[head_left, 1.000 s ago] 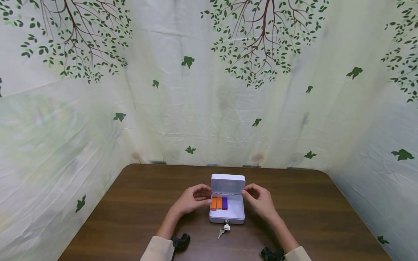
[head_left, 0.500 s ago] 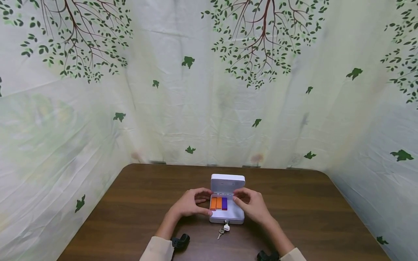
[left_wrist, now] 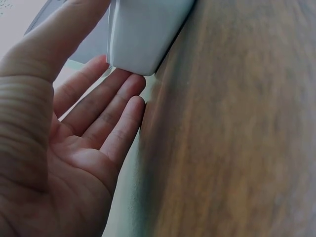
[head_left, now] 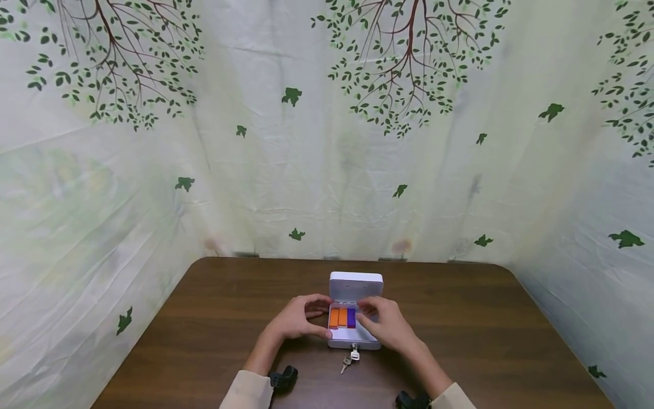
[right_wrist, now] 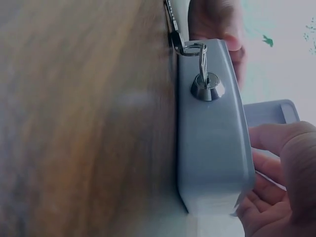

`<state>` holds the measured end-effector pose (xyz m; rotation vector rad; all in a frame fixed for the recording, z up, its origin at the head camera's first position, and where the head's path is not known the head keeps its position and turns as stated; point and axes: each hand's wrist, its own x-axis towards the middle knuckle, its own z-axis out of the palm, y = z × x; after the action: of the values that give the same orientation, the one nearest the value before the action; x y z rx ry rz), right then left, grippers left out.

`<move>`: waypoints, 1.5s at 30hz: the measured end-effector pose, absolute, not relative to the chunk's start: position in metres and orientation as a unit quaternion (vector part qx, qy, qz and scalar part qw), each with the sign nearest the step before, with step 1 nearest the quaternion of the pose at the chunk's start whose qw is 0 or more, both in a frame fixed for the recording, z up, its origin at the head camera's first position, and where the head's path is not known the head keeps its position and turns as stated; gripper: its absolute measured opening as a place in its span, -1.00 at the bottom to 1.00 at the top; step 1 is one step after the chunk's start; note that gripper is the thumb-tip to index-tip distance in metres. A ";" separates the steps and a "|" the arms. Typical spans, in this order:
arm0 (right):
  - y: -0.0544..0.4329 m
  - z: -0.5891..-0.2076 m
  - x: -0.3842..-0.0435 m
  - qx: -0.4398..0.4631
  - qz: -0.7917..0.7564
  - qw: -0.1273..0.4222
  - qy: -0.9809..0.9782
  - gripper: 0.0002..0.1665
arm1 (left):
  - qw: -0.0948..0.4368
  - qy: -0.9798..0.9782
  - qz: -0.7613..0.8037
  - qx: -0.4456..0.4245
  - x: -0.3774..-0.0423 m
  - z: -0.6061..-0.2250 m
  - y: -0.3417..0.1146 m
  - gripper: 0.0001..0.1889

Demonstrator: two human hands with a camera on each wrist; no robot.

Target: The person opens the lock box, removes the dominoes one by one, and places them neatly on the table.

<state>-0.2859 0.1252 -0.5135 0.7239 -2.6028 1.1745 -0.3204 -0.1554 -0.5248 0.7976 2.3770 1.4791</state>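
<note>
A small white metal cash box (head_left: 340, 339) stands on the table with its lid (head_left: 356, 286) raised. Two orange blocks (head_left: 338, 318) and a purple block (head_left: 351, 318) lie side by side inside, toward the left. My left hand (head_left: 293, 318) rests against the box's left side, thumb near the front corner; in the left wrist view its extended fingers (left_wrist: 106, 106) touch the box's corner. Over the box's right half is my right hand (head_left: 385, 324), its thumb and fingertips just right of the purple block. Nothing is seen in its grasp. A key (right_wrist: 203, 64) sits in the front lock.
A second key (head_left: 346, 363) hangs from the ring in front of the box, over the brown wooden table (head_left: 230, 295). A pale curtain (head_left: 332, 170) printed with leaves surrounds the table. Black wrist cameras (head_left: 283, 378) are strapped to both wrists.
My right hand has moved left from the box's right edge to over its inside, close to the purple block. My left thumb has slid toward the box's front corner. The blocks have stayed put.
</note>
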 end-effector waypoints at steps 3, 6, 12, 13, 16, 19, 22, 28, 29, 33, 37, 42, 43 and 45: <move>0.123 -0.511 -0.287 0.249 0.371 0.090 -0.890 -0.69 | 0.114 0.812 0.504 0.272 -0.320 -0.524 -0.156 -0.26; 0.120 -0.508 -0.288 0.260 0.337 0.089 -0.901 -0.70 | 0.111 0.811 0.505 0.275 -0.321 -0.523 -0.157 -0.26; 0.114 -0.508 -0.288 0.278 0.286 0.084 -0.913 -0.68 | 0.113 0.808 0.509 0.276 -0.320 -0.526 -0.159 -0.23; 0.113 -0.509 -0.287 0.282 0.281 0.085 -0.913 -0.68 | 0.113 0.808 0.509 0.275 -0.319 -0.528 -0.159 -0.23; 0.111 -0.510 -0.286 0.291 0.267 0.089 -0.915 -0.66 | 0.113 0.807 0.510 0.275 -0.319 -0.531 -0.160 -0.25; 0.110 -0.512 -0.286 0.302 0.255 0.096 -0.913 -0.65 | 0.109 0.807 0.509 0.277 -0.318 -0.533 -0.160 -0.27; 0.109 -0.515 -0.287 0.310 0.244 0.098 -0.914 -0.65 | 0.109 0.805 0.513 0.277 -0.318 -0.533 -0.160 -0.27; 0.108 -0.518 -0.289 0.309 0.231 0.101 -0.917 -0.70 | 0.116 0.805 0.513 0.276 -0.318 -0.531 -0.158 -0.26; 0.108 -0.518 -0.289 0.308 0.233 0.103 -0.917 -0.71 | 0.117 0.805 0.512 0.276 -0.318 -0.530 -0.158 -0.26; 0.108 -0.516 -0.289 0.306 0.243 0.108 -0.914 -0.72 | 0.117 0.803 0.514 0.279 -0.318 -0.527 -0.158 -0.25; 0.108 -0.513 -0.288 0.303 0.250 0.108 -0.913 -0.72 | 0.116 0.802 0.515 0.278 -0.318 -0.526 -0.157 -0.24; 0.107 -0.511 -0.288 0.293 0.250 0.093 -0.918 -0.71 | 0.110 0.805 0.507 0.287 -0.319 -0.529 -0.157 -0.22; 0.108 -0.510 -0.287 0.291 0.251 0.090 -0.919 -0.71 | 0.108 0.807 0.504 0.289 -0.320 -0.530 -0.157 -0.21; 0.108 -0.509 -0.287 0.286 0.252 0.084 -0.921 -0.71 | 0.103 0.810 0.498 0.293 -0.321 -0.532 -0.158 -0.18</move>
<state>-0.2870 0.1078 -0.5089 0.8534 -2.7476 0.7527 -0.3206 -0.1576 -0.5319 0.8631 2.3894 1.4688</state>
